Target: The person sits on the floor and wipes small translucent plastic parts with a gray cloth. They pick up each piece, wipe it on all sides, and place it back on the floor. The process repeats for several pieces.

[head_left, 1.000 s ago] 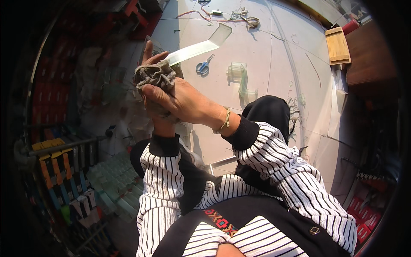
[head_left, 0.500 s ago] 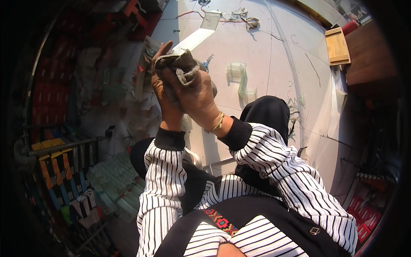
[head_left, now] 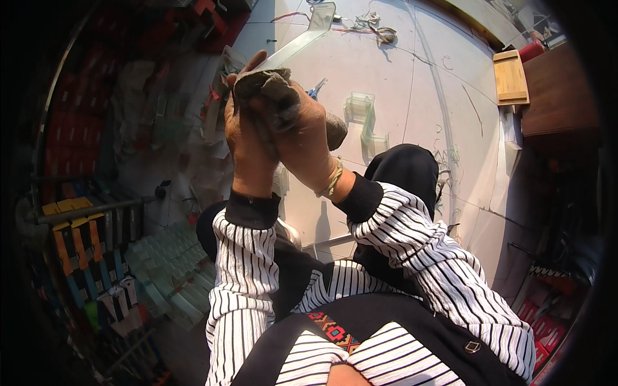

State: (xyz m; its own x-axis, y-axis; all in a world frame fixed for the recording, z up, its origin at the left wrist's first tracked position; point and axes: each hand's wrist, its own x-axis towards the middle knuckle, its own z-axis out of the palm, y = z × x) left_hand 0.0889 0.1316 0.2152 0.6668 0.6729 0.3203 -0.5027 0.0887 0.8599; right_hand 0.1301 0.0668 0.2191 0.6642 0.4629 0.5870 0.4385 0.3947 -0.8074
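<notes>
In front of me both my hands are raised and close together over the floor. My right hand [head_left: 301, 132] is closed round a crumpled grey-brown cloth [head_left: 277, 96]; one end bulges out past its wrist side. From the cloth's top a clear bent plastic strip [head_left: 296, 45] sticks out up and to the right, its far end angled upward. My left hand [head_left: 248, 151] is wrapped against the strip's lower part and the cloth from the left, one finger pointing up. The strip's lower end is hidden in cloth and fingers.
Another clear bent plastic piece [head_left: 362, 122] lies on the pale tiled floor [head_left: 425, 83], near blue-handled pliers [head_left: 315, 89]. Tangled wires [head_left: 376, 29] lie farther off. A wooden board [head_left: 512, 77] is at the far right. Stacked clear plastic pieces [head_left: 170, 270] and a rack of coloured items [head_left: 90, 244] stand left.
The strip has tilted, its face now see-through instead of glaring white, and shifted slightly up. My right hand has turned with the cloth, whose loose end now shows at the right.
</notes>
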